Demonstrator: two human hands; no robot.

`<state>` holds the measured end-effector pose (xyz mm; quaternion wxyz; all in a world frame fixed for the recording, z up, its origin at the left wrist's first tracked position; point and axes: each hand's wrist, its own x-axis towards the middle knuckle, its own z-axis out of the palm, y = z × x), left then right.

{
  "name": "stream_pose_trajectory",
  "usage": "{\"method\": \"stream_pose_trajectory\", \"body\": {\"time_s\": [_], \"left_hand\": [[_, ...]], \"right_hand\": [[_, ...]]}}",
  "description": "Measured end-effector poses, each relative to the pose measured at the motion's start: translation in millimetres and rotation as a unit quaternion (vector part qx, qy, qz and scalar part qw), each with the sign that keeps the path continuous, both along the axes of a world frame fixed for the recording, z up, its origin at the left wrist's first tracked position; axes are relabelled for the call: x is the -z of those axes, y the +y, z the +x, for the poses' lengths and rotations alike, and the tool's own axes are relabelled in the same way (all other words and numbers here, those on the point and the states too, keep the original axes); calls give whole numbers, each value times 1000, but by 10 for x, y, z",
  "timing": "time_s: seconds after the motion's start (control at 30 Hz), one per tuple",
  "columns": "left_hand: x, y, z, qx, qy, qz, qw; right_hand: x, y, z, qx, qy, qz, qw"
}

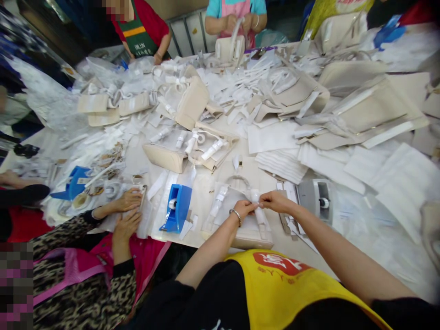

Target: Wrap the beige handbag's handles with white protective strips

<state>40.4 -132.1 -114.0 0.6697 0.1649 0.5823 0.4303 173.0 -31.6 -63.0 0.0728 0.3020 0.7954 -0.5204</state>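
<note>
Yellow apron (285,286) nearest. Left hand (244,209) and right hand (277,201) pinch, fingertips opposed and evenly placed, the white-wrapped handle (256,204) of a beige handbag (252,239) on the worktop (198,220). Blue tape dispenser (176,206) lies left; grey tape dispenser (318,200) right.

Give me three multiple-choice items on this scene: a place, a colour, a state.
1. Where is the blue tape dispenser?
A. Between the person's left hand and the co-worker's hands
B. On the floor
C. In the air

2. What colour is the person's apron?
A. Green
B. Yellow
C. Pink

3. The person's right hand:
A. Lies idle
B. Holds scissors
C. Pinches a white wrap on the handle of a cream handbag

1 A: it stands between them.
2 B: yellow fills the chest.
3 C: it closes on the wrap.
</note>
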Motion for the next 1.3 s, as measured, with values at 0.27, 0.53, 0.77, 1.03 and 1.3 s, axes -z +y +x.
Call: {"method": "stream_pose_trajectory", "body": {"time_s": [0.27, 0.53, 0.77, 1.03, 1.3], "left_hand": [[-60, 20, 19, -23, -1, -10, 1000], [-22, 28, -14, 15, 17, -2, 1000], [-110, 71, 7, 63, 121, -29, 990], [-151, 95, 17, 98, 165, -34, 981], [-90, 69, -17, 67, 121, -16, 990]], "right_hand": [[-22, -57, -56, 0, -67, 121, 990], [-105, -8, -68, -5, -108, 100, 989], [-347, 20, -168, -29, -258, 166, 951], [-379, 56, -226, -19, -287, 140, 947], [-204, 219, -59, 5, -242, 157, 957]]}}
